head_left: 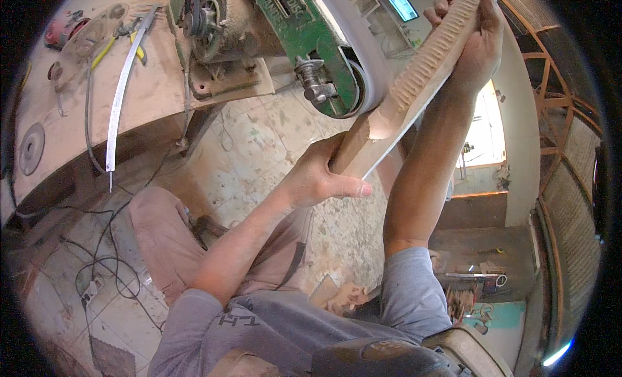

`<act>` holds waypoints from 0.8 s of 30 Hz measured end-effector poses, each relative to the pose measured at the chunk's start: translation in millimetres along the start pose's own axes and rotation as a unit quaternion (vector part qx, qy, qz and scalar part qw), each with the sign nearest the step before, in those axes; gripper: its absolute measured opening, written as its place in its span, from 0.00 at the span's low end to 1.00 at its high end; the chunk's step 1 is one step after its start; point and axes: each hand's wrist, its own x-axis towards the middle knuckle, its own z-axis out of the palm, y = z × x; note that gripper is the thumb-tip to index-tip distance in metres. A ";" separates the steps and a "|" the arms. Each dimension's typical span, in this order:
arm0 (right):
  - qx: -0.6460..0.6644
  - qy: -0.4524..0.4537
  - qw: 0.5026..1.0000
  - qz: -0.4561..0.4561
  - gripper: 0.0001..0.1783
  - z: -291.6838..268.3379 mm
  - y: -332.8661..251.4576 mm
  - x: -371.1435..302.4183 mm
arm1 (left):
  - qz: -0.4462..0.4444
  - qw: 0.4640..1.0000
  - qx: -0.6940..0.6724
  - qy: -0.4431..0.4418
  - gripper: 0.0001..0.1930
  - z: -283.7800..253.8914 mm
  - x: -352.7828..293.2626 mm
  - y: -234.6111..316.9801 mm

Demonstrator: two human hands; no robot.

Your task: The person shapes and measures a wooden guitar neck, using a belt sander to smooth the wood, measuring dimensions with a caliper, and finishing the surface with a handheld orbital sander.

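Observation:
A long pale wooden bar slants up and to the right in front of me. Its upper face carries a row of carved ridges, with a smooth hollow near the close end. My left hand is closed round the close end, thumb lying along the edge. At the far end, my right hand wraps the bar from the right side, fingertips showing beyond it. Just left of the bar stands a green belt sander; its pale belt looks smeared. The bar lies right beside the belt's rounded end; whether they touch I cannot tell.
The dusty workbench at left bears yellow-handled pliers, a long metal strip overhanging the edge, a grey disc and a red tool. Black cables loop over the tiled floor.

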 end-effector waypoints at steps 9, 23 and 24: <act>-0.036 -0.007 0.999 0.018 0.19 -7.3 10.3 9.2 | -0.046 0.993 -0.085 -0.075 0.41 -6.4 4.6 -10.7; -0.349 -0.050 0.935 -0.039 0.33 -16.9 23.7 25.9 | -0.121 0.884 -0.397 -0.216 0.34 4.6 13.9 -25.8; -0.359 -0.065 0.929 -0.063 0.34 -14.3 25.6 27.2 | -0.116 0.874 -0.415 -0.226 0.33 5.9 14.7 -28.2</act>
